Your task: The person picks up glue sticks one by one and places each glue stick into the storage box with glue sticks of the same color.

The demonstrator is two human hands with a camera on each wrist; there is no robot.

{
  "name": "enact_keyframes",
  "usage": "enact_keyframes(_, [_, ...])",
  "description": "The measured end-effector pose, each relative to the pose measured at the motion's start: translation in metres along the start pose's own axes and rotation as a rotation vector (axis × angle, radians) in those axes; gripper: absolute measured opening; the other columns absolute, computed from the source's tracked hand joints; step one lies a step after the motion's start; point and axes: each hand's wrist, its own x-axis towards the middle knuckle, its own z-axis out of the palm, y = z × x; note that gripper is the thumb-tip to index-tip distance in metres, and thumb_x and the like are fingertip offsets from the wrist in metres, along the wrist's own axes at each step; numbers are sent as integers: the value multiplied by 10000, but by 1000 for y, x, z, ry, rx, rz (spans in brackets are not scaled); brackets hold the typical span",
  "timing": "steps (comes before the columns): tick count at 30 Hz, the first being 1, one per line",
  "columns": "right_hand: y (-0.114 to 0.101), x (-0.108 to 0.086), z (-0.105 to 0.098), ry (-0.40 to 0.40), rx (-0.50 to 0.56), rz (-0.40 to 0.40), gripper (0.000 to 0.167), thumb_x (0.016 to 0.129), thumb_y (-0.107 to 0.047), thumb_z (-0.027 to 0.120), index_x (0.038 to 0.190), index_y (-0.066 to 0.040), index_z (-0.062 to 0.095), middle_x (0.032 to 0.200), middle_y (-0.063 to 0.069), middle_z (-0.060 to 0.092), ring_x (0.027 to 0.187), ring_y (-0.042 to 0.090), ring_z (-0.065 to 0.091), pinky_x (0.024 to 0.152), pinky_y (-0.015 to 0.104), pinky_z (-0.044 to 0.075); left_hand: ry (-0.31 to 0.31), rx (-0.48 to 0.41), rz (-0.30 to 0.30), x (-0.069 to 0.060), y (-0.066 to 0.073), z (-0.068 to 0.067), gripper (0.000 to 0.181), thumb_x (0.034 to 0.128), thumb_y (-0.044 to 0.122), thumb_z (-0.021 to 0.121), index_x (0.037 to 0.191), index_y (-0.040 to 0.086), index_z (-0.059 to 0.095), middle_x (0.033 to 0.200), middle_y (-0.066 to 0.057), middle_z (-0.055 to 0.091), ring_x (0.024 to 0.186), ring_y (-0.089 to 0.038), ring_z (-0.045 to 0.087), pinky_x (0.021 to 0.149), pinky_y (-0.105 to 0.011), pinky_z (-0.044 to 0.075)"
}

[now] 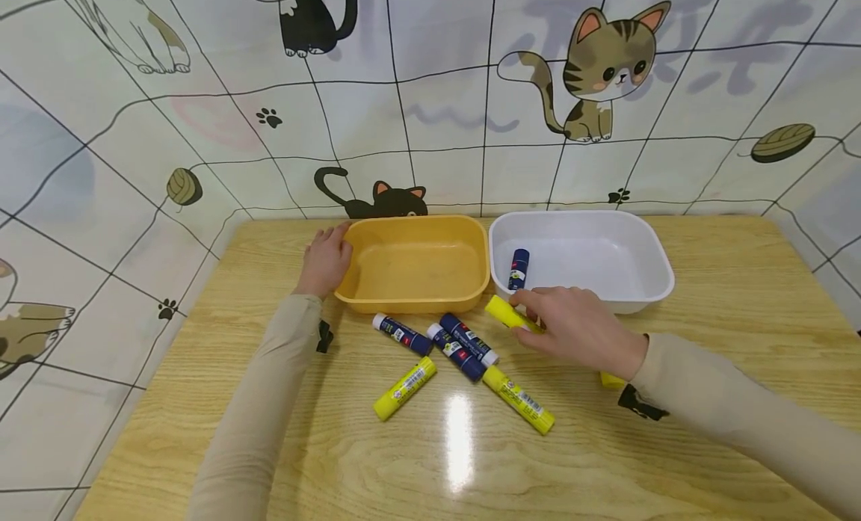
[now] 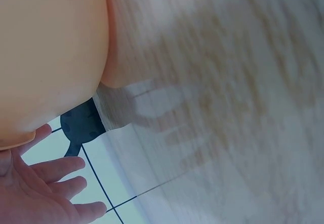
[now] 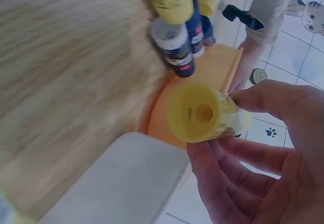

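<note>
In the head view my right hand (image 1: 578, 327) pinches a yellow glue stick (image 1: 506, 313) between thumb and fingers, over the near-left rim of the white basin (image 1: 646, 297). Its round end faces the camera in the right wrist view, where the yellow glue stick (image 3: 195, 113) sits at the fingertips. My left hand (image 1: 326, 261) rests against the left side of the orange basin (image 1: 412, 307). The left wrist view shows the left hand (image 2: 38, 193) with fingers loosely extended beside that basin wall (image 2: 55, 46). One navy glue stick (image 1: 519, 270) lies inside the white basin.
On the wooden table before the basins lie navy glue sticks (image 1: 402, 334) and yellow glue sticks (image 1: 405, 389). Another yellow object (image 1: 610, 380) is partly hidden under the right forearm. A cat-patterned cloth (image 1: 444, 117) stands behind the table.
</note>
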Motion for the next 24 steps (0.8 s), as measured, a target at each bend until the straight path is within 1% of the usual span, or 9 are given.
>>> enact_keyframes(3, [-3,11,-1,6,39,0,325,840,-250,720,1103,-69,660,722,-54,582,580,94,494,510,260,421,-2,3,-2,0,0,0,480,1003,166,322,1466,62,394,1463,-263,368,1373,-467,231,1057,-651,167])
enact_keyframes(6, [-5,21,-3,12,85,0,304,841,-251,719,1080,-72,661,722,-46,609,574,87,518,505,259,436,-2,6,0,0,-1,0,482,1004,168,318,1469,63,390,1464,-262,367,1373,-467,230,1057,-652,166])
enact_keyframes(10, [-5,32,-4,9,132,15,289,847,-261,720,1058,-74,659,767,-11,654,606,103,554,528,271,454,-7,3,0,0,0,0,487,1003,168,315,1473,64,383,1467,-267,358,1375,-468,223,1057,-652,164])
enact_keyframes(14, [-5,44,-5,10,178,16,293,852,-260,712,1055,-53,664,804,18,678,663,128,591,563,288,469,-9,3,-1,1,1,0,489,1002,172,314,1474,64,382,1468,-261,362,1378,-464,221,1058,-649,165])
enact_keyframes(21, [-6,71,-11,-44,305,39,313,852,-239,710,1049,-1,661,826,59,683,685,152,620,573,281,493,-4,2,5,1,1,1,489,998,162,313,1471,59,386,1463,-249,378,1373,-472,225,1054,-654,170])
enact_keyframes(24, [-7,84,-15,-85,312,38,315,855,-236,708,1042,13,664,834,75,684,666,152,612,555,274,480,-2,1,3,1,1,1,489,998,160,315,1472,61,387,1462,-246,381,1373,-470,226,1054,-655,168])
